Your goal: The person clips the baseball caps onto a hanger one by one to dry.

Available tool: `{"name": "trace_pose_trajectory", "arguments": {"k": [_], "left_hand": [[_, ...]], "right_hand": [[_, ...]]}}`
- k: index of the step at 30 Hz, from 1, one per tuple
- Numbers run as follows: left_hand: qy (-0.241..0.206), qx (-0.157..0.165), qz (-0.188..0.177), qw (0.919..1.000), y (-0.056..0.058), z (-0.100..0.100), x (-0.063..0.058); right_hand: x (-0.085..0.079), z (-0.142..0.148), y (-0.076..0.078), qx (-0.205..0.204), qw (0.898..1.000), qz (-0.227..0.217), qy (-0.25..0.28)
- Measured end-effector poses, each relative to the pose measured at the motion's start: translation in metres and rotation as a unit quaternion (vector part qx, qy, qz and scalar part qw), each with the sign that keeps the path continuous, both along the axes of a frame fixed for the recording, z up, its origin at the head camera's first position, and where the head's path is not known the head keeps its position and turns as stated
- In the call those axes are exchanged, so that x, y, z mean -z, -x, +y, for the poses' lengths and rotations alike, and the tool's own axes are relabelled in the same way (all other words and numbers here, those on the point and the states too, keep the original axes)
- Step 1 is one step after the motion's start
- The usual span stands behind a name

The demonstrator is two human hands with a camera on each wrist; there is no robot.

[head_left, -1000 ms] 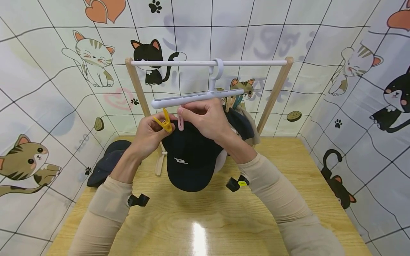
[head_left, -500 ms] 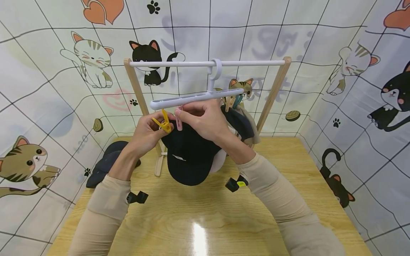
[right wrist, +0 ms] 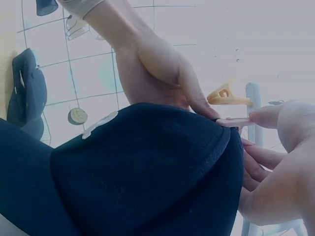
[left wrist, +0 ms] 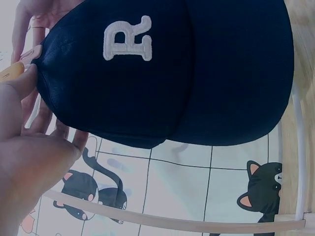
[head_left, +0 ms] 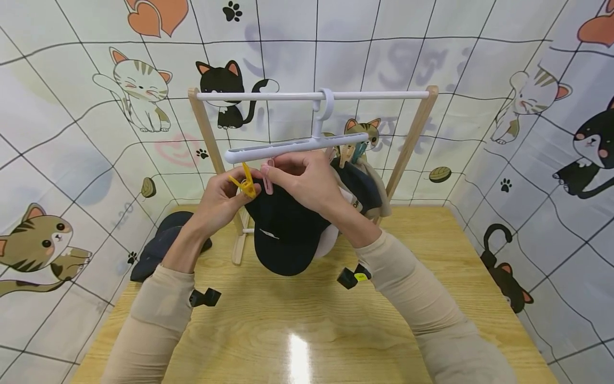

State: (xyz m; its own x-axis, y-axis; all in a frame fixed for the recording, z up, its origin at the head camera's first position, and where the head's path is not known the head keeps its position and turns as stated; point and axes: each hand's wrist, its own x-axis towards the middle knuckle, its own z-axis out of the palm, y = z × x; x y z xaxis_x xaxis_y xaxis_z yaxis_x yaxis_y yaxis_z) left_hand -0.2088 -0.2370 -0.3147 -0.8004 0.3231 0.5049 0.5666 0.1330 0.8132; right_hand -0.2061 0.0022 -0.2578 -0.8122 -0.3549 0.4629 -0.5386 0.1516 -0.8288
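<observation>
A dark cap (head_left: 288,240) with a white letter R hangs below the left half of a pale hanger (head_left: 273,153). My left hand (head_left: 218,200) pinches the top edge of this cap, thumb on one side and fingers behind, as the left wrist view (left wrist: 123,93) shows. Beside its thumb, a yellow clothespin (head_left: 247,188) hangs from the hanger. With thumb and fingers, my right hand (head_left: 312,178) pinches a pink clothespin (head_left: 268,186) at the cap's edge; the right wrist view also has this pink clothespin (right wrist: 234,122). Whether its jaws grip the cloth, I cannot tell.
The hanger hooks over a white rod (head_left: 384,95) on a wooden stand (head_left: 413,141). More caps (head_left: 360,184) hang at its right, near a teal clothespin (head_left: 357,152). Another dark cap (head_left: 165,242) lies on the wooden table (head_left: 384,330) at left.
The cap's brim has tilted up and away, so its white letter looks flatter. Both hands stay nearly in place, and the pink clothespin has barely shifted.
</observation>
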Motion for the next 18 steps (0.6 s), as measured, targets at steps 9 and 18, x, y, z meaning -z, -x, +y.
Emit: {"name": "trace_pose_trajectory", "arguments": {"k": [9,18], "left_hand": [[-0.001,-0.006,0.024,0.9997,0.0015,-0.0006,-0.0007],[0.006,-0.024,0.023,0.9994,0.0019,-0.0011,0.0028]], "right_hand": [[0.0029,-0.0018,0.0007,0.015,1.000,0.002,0.000],[0.0058,-0.0029,0.0012,0.008,1.000,0.005,-0.005]]}}
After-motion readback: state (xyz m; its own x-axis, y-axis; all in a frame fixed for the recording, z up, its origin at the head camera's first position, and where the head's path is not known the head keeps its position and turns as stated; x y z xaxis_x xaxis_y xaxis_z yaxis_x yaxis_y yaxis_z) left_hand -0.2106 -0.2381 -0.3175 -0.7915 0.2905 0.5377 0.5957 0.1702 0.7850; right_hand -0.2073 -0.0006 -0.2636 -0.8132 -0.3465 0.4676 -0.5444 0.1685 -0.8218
